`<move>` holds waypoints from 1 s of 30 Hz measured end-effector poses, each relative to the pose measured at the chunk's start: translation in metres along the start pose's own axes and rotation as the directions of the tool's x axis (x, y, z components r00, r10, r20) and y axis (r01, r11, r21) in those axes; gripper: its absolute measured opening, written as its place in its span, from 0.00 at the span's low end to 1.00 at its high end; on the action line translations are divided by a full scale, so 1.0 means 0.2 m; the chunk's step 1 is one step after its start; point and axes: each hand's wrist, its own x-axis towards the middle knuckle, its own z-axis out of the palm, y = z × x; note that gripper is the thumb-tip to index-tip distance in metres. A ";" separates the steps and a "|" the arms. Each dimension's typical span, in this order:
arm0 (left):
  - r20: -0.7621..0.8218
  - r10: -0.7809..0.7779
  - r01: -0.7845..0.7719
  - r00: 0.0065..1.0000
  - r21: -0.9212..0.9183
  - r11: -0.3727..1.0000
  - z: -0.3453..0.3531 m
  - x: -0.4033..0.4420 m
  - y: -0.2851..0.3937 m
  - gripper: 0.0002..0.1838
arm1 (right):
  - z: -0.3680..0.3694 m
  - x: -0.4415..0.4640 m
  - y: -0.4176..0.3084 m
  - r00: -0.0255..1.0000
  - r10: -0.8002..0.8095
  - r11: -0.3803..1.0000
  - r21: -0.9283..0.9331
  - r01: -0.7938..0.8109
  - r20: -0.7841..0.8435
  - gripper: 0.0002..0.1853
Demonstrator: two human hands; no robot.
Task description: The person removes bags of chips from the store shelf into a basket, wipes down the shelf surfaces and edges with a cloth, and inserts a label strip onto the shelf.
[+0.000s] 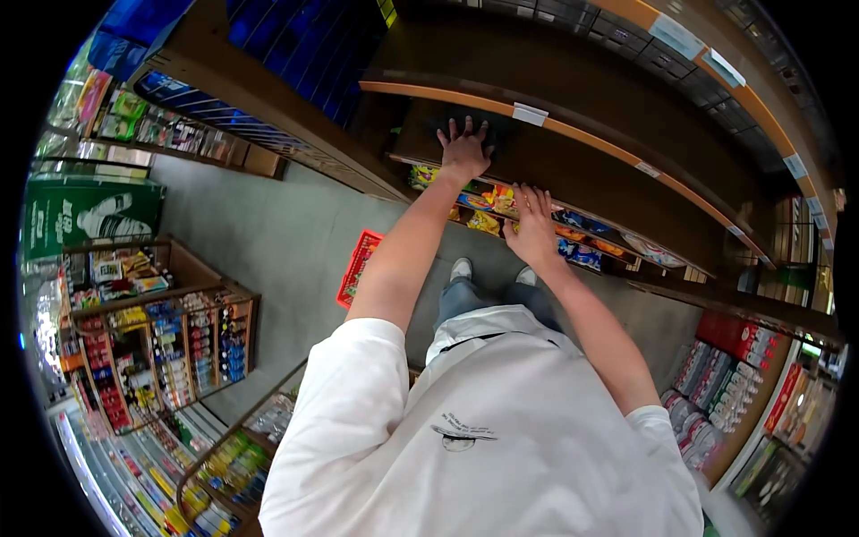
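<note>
Shelving (573, 148): dark brown boards, smooth and matt, apparently wood, though the wide, dim view leaves this uncertain; the label tags (531, 114) look like white paper or card. Floor (295, 219): grey, hard, mostly smooth, low in sheen. Shirt (510, 421): soft white matt cloth; basket (360, 268): red plastic; snack packets (580, 254): glossy film.

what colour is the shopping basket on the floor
Red, seen in the head view, left of the person's feet.

No text is legible to you; white lettering on the green box (93, 215) at nine o'clock, print on your shirt (501, 412) at six, and shelf labels (530, 114) toward one are too small or blurred.
</note>
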 end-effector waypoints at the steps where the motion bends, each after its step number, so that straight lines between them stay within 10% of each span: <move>1: -0.022 0.047 -0.047 0.999 0.012 0.999 0.01 0.01 0.00 0.32 | 0.02 0.00 -0.01 0.999 0.028 1.000 0.013 -0.028 -0.038 0.37; 6: -0.161 0.286 -0.300 0.944 -0.068 0.952 0.01 0.22 -0.07 0.29 | 0.00 0.01 -0.05 0.993 0.057 0.998 0.014 -0.056 -0.106 0.35; 8: -0.015 0.256 -0.256 0.967 -0.090 0.962 -0.01 0.36 -0.14 0.24 | -0.04 0.02 -0.07 0.992 0.120 0.992 0.048 -0.119 -0.031 0.35; 13: -0.324 0.165 -0.234 0.932 -0.189 0.954 -0.03 0.46 -0.37 0.19 | -0.04 0.04 -0.08 0.979 0.203 0.979 0.021 -0.203 0.015 0.34; 16: -0.072 0.151 -0.152 0.986 -0.007 0.988 -0.09 0.34 -0.38 0.26 | -0.02 0.03 -0.08 0.978 0.206 0.978 0.009 -0.206 0.012 0.34; 19: -0.283 0.032 -0.020 0.959 0.045 0.999 -0.01 0.16 -0.28 0.31 | 0.00 0.03 -0.10 0.979 0.206 0.979 0.002 -0.206 -0.003 0.35; 26: 0.012 0.270 -0.269 0.963 -0.069 0.961 -0.04 -0.18 0.18 0.30 | 0.02 0.04 -0.11 0.979 0.200 0.980 0.000 -0.200 -0.033 0.37; 28: 0.050 0.393 -0.342 0.918 -0.399 0.850 0.03 -0.04 0.20 0.26 | 0.02 0.05 -0.10 0.980 0.189 0.982 0.002 -0.189 -0.058 0.37; 30: 0.253 0.301 -0.165 0.920 -0.446 0.880 -0.03 0.08 0.14 0.24 | 0.00 0.04 -0.11 0.983 0.184 0.983 0.003 -0.184 -0.022 0.37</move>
